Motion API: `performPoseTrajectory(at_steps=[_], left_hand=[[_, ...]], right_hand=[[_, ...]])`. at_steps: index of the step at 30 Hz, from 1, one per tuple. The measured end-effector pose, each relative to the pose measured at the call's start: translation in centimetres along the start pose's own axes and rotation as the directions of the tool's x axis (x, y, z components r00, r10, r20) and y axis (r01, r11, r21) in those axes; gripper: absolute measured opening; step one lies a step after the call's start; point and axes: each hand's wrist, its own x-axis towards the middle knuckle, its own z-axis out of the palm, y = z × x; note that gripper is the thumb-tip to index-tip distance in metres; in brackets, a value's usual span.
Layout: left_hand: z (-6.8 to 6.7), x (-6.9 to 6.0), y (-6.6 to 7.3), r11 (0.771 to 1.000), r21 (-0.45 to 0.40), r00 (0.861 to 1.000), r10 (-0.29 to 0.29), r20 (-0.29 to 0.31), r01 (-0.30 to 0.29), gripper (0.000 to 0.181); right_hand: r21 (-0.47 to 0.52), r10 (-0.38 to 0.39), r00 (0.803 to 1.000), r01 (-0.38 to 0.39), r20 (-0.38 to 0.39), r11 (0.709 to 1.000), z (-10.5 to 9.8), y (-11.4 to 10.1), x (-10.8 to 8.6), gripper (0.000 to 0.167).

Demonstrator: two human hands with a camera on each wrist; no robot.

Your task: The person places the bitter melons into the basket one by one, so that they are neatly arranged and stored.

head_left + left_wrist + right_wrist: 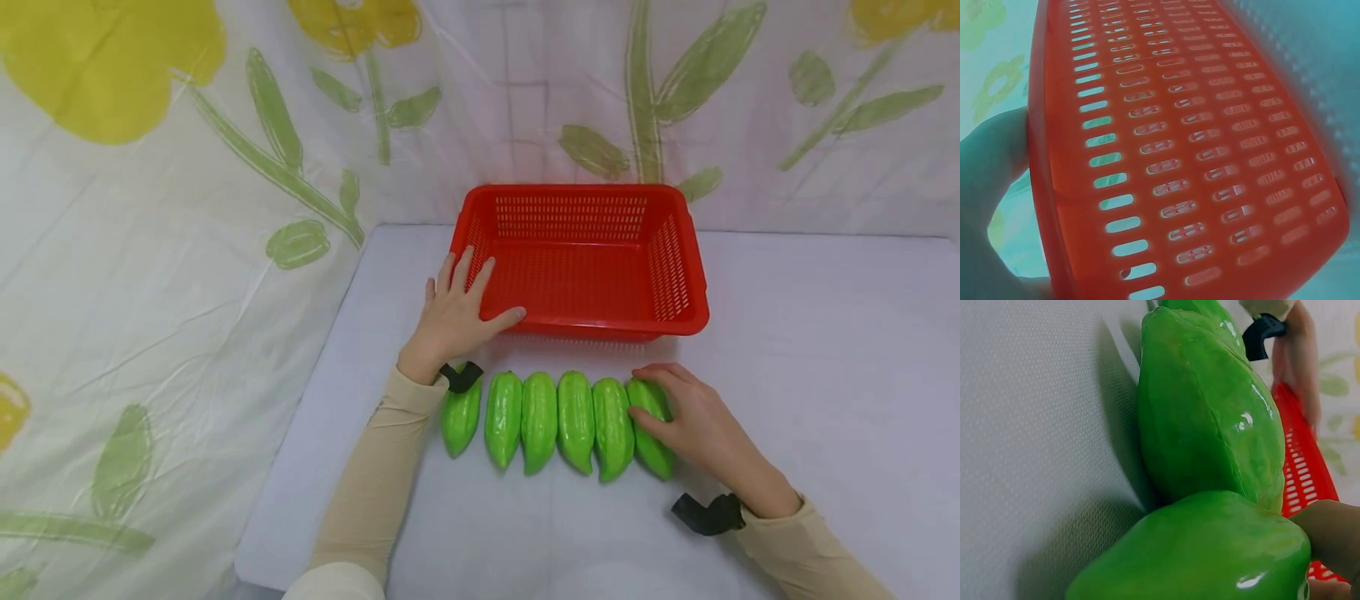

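Note:
Several glossy green vegetable-like pieces lie in a row, including a middle one [576, 421] and the leftmost one [460, 421], partly under the left wrist. My right hand [701, 425] grips the upper part of the rightmost green piece [654, 442], which tilts against its neighbour; in the right wrist view this piece [1204, 550] is close, with another [1210, 412] behind it. My left hand [453, 317] rests with spread fingers on the near left corner of a red basket [585, 323]. The left wrist view shows the hand [988, 169] against the basket's rim [1038, 125].
Beneath everything is a white table [525, 533]. The basket stands near its back edge, beyond the row. A curtain with a flower print [465, 142] hangs behind the table and along the left side. Each wrist wears a black strap [708, 515].

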Motion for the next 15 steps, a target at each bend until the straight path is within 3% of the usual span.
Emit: performPoseTrajectory(at_steps=[15], left_hand=[[0.0, -0.1, 0.1, 1.000, 0.016, 1.000, -0.007, 0.008, 0.007, 0.098]], right_hand=[[-0.033, -0.025, 0.999, 0.024, -0.035, 0.999, -1.3, -1.1, 0.1, 0.053]])
